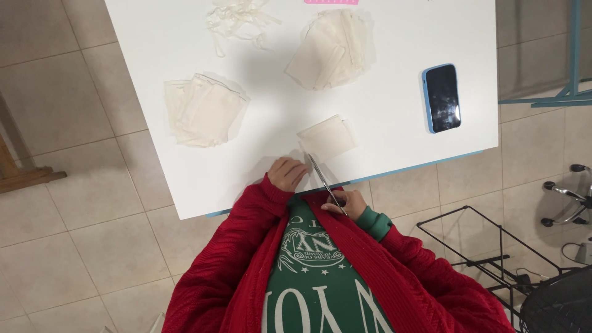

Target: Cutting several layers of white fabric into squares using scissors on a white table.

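A small cream fabric piece (pixel 327 137) lies near the front edge of the white table (pixel 394 111), its lower left corner at the tips of a pair of scissors (pixel 324 182). The right hand (pixel 346 202) is closed around the scissor handles just off the table's edge, with the blades reaching up over the edge towards the piece. The left hand (pixel 288 174) rests on the tabletop just beside the blades, fingers curled down; whether it pinches the cloth I cannot tell. Further back on the table, a stack of similar cream pieces (pixel 203 111) sits to the left, another loose stack (pixel 333 49) lies behind the single piece, and a tangle of thin cream strips (pixel 237 21) lies at the far edge. A sliver of something pink (pixel 331 2) shows at the top edge of the view. A dark phone in a blue case (pixel 443 97) lies face up to the right, well apart from the fabric. The table has a blue edge trim and stands on a floor of pale beige tiles (pixel 74 203). To the right are a black wire rack (pixel 487 246), a blue metal frame (pixel 570 74) and a chair's wheeled base (pixel 570 194).
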